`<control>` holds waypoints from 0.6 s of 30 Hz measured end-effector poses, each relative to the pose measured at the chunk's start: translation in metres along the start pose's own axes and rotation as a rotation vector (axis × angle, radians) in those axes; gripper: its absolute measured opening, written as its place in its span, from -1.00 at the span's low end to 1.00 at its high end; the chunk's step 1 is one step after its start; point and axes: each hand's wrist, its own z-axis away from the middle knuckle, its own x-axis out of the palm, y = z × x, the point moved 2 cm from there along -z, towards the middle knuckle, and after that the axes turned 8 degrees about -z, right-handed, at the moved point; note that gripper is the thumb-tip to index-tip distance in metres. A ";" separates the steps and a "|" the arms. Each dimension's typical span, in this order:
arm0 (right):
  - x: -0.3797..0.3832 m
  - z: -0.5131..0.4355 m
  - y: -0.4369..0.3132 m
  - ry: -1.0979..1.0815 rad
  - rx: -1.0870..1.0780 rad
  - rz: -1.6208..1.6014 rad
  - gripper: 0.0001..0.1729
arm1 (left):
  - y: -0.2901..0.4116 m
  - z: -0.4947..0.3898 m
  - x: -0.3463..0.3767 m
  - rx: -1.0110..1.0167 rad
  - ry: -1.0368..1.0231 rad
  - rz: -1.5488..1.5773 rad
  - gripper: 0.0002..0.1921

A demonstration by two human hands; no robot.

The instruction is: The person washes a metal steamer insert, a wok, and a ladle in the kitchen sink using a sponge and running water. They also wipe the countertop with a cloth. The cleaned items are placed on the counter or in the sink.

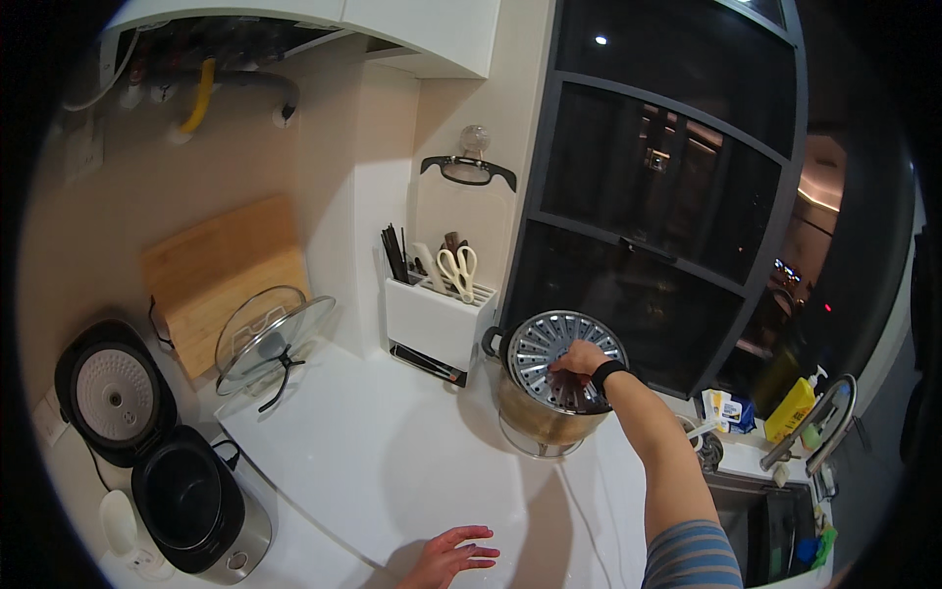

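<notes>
My right hand [581, 362], with a black band at the wrist, reaches onto a perforated metal steamer plate [541, 346] at the top of a pot [552, 423]. Its fingers touch the middle of the plate; whether they grip it is hidden. The pot stands on a round wire stand [543, 448] and shows a black side handle [491, 341]. Over the white counter [441, 471], low in the view, my left hand [458, 554] holds nothing and has its fingers apart.
Left of the pot stands a white knife holder [434, 316] with scissors [458, 272]. Glass lids [294, 331] lean near a wooden cutting board [228, 272]. An open rice cooker [180, 489] is at lower left. The sink [765, 515] and faucet [798, 434] lie to the right.
</notes>
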 end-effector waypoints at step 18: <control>0.039 -0.038 0.020 -0.373 0.126 -0.098 -0.68 | -0.018 0.004 -0.023 -0.017 -0.018 0.106 -0.61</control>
